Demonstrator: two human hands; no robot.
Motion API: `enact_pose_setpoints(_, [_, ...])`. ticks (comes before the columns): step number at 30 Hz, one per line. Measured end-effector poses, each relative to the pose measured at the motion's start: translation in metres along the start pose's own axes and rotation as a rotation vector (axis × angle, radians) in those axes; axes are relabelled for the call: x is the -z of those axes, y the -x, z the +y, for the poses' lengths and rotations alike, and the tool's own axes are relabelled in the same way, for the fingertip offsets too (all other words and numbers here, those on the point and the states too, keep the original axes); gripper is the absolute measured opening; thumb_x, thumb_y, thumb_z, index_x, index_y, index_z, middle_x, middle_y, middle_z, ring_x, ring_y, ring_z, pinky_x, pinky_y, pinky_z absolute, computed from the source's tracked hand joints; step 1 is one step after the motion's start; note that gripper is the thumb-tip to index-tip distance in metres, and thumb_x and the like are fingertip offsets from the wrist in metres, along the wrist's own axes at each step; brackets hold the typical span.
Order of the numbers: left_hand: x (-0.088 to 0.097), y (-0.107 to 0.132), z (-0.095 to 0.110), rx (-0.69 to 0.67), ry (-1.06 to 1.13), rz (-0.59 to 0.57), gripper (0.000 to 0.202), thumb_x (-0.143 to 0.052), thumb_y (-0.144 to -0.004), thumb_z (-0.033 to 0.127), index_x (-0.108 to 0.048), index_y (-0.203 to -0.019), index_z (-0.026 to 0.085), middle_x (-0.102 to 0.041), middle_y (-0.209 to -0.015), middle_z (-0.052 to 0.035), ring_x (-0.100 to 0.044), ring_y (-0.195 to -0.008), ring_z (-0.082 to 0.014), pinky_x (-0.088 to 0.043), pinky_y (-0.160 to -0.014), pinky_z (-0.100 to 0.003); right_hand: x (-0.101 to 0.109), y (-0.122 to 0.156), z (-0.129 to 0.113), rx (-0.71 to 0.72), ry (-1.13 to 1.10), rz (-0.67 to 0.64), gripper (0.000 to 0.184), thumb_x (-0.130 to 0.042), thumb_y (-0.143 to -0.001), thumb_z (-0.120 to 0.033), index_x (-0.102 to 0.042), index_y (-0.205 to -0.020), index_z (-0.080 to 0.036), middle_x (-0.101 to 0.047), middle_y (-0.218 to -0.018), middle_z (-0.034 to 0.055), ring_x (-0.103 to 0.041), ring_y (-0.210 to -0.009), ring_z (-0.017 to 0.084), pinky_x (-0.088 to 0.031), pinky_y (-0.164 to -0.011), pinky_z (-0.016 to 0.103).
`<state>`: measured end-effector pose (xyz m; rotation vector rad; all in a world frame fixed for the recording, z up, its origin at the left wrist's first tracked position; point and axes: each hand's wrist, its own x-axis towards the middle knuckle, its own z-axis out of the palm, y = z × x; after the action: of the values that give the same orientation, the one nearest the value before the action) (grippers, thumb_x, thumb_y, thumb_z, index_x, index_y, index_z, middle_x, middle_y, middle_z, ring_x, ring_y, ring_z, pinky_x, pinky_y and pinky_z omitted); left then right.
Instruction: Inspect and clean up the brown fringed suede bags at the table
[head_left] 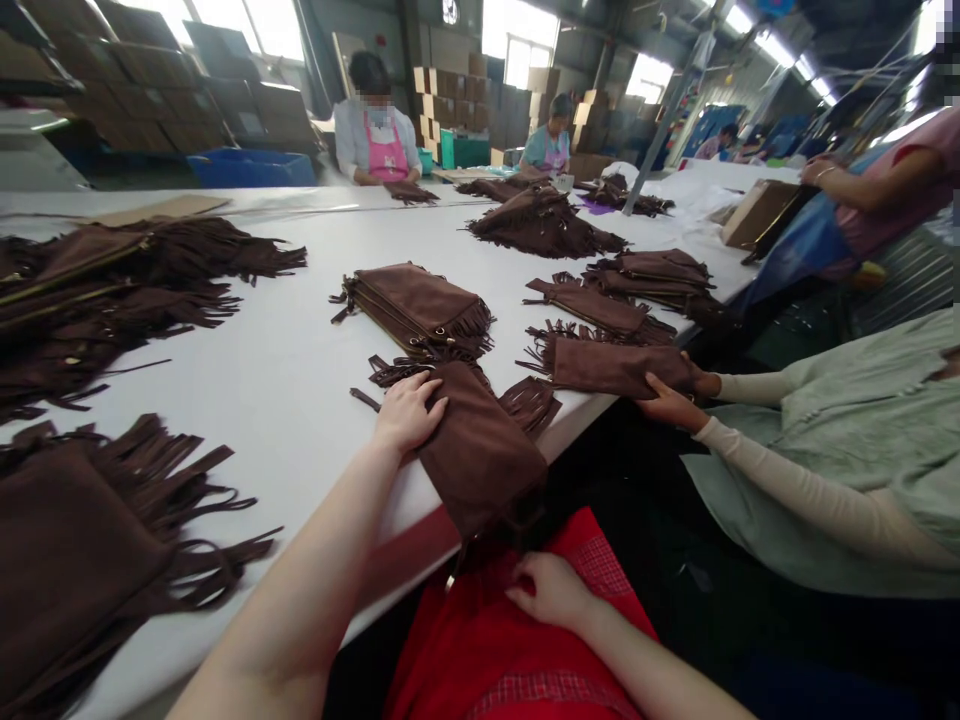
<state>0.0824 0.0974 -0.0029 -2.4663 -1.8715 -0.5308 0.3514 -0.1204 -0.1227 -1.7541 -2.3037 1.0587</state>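
A brown fringed bag (484, 445) lies slanted across the table's near edge, its lower end hanging over my lap. My left hand (409, 412) holds it at its upper left edge, fingers and thumb bent against the fabric. Low over my red apron (517, 650) is my right hand (553, 592), its fingers curled below the bag's hanging end; whatever they may hold is hidden. A small metal zipper pull (450, 580) dangles beside the bag's lower end. Just behind, a stack of brown zippered bags (420, 300) rests on the white table (300, 370).
Fringed bags (67, 560) cover the table's left side, with another pile (127, 260) behind. At right, a co-worker's hands (671, 395) hold a brown bag (600, 365). Further bags (544, 222) lie mid-table. People in pink aprons (386, 150) stand across; cartons (450, 95) are stacked behind.
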Motion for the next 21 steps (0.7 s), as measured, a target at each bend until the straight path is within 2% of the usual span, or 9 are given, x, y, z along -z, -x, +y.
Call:
enact_pose_setpoints(2, [-0.001, 0.0, 0.0, 0.002, 0.008, 0.003, 0.05, -0.04, -0.092, 0.05, -0.06, -0.128, 0.022, -0.052, -0.142, -0.0071, -0.047, -0.13, -0.0251, -0.032, -0.112, -0.04, 0.015, 0.01, -0.009, -0.004, -0.069, 0.203, 0.022, -0.054, -0.087, -0.035, -0.069, -0.079, -0.019, -0.07, -0.08, 0.0056, -0.065, -0.078, 0.021, -0.049, -0.073, 0.03])
enact_pose_setpoints(4, [-0.003, -0.001, -0.001, 0.008, 0.015, 0.008, 0.05, -0.041, -0.092, 0.051, -0.06, -0.128, 0.023, -0.052, -0.142, -0.0067, -0.047, -0.13, -0.025, -0.032, -0.112, -0.04, 0.033, 0.018, -0.019, 0.044, -0.18, 0.387, 0.026, -0.05, -0.09, -0.034, -0.064, -0.074, -0.019, -0.066, -0.075, 0.0064, -0.062, -0.074, 0.02, -0.049, -0.071, 0.032])
enact_pose_setpoints(7, [-0.005, -0.001, -0.002, 0.02, 0.031, 0.013, 0.05, -0.041, -0.091, 0.051, -0.061, -0.128, 0.023, -0.052, -0.142, -0.0065, -0.047, -0.13, -0.0253, -0.031, -0.112, -0.04, 0.054, 0.017, -0.035, 0.128, -0.363, 0.558, 0.018, -0.056, -0.087, -0.036, -0.063, -0.089, -0.02, -0.068, -0.094, 0.011, -0.062, -0.091, 0.025, -0.05, -0.084, 0.038])
enact_pose_setpoints(9, [-0.006, -0.001, -0.003, 0.03, 0.043, 0.01, 0.05, -0.042, -0.091, 0.052, -0.061, -0.128, 0.024, -0.053, -0.142, -0.0061, -0.046, -0.13, -0.0256, -0.031, -0.113, -0.04, 0.058, 0.004, -0.044, 0.123, -0.526, 0.517, 0.028, -0.063, -0.082, -0.037, -0.062, -0.103, -0.019, -0.067, -0.107, 0.0124, -0.061, -0.103, 0.028, -0.048, -0.094, 0.042])
enact_pose_setpoints(11, [-0.006, 0.0, -0.003, 0.038, 0.05, 0.008, 0.05, -0.042, -0.091, 0.052, -0.061, -0.128, 0.024, -0.053, -0.142, -0.0059, -0.046, -0.13, -0.0255, -0.03, -0.113, -0.04, 0.053, -0.014, -0.05, 0.116, -0.766, 0.356, 0.034, -0.066, -0.077, -0.039, -0.063, -0.105, -0.019, -0.069, -0.107, 0.0109, -0.062, -0.103, 0.029, -0.048, -0.094, 0.043])
enact_pose_setpoints(13, [-0.006, 0.001, -0.003, 0.038, 0.056, 0.014, 0.05, -0.043, -0.091, 0.051, -0.061, -0.128, 0.024, -0.053, -0.141, -0.0061, -0.046, -0.13, -0.0251, -0.031, -0.113, -0.04, 0.044, -0.034, -0.054, 0.104, -0.989, 0.21, 0.029, -0.066, -0.075, -0.038, -0.065, -0.096, -0.017, -0.071, -0.096, 0.0085, -0.065, -0.093, 0.027, -0.052, -0.087, 0.041])
enact_pose_setpoints(15, [-0.007, 0.001, -0.003, 0.03, 0.066, 0.027, 0.049, -0.043, -0.091, 0.05, -0.061, -0.127, 0.022, -0.053, -0.141, -0.0069, -0.047, -0.13, -0.0251, -0.031, -0.113, -0.04, 0.033, -0.05, -0.055, 0.061, -1.101, 0.169, 0.021, -0.065, -0.074, -0.035, -0.065, -0.083, -0.016, -0.071, -0.084, 0.0068, -0.065, -0.081, 0.024, -0.053, -0.078, 0.037])
enact_pose_setpoints(18, [-0.007, 0.0, -0.004, 0.022, 0.071, 0.039, 0.049, -0.043, -0.091, 0.049, -0.062, -0.126, 0.021, -0.054, -0.14, -0.0074, -0.048, -0.129, -0.0251, -0.032, -0.113, -0.04, 0.016, -0.064, -0.05, -0.046, -1.082, 0.172, 0.013, -0.058, -0.073, -0.027, -0.063, -0.069, -0.015, -0.068, -0.068, 0.005, -0.062, -0.065, 0.021, -0.049, -0.062, 0.03])
enact_pose_setpoints(21, [-0.007, -0.001, -0.005, 0.016, 0.064, 0.04, 0.048, -0.043, -0.091, 0.049, -0.063, -0.125, 0.022, -0.055, -0.139, -0.0069, -0.049, -0.128, -0.0248, -0.034, -0.111, -0.04, 0.003, -0.065, -0.033, -0.14, -0.831, 0.161, 0.014, -0.051, -0.07, -0.019, -0.063, -0.065, -0.014, -0.065, -0.061, 0.0041, -0.059, -0.059, 0.018, -0.043, -0.056, 0.026])
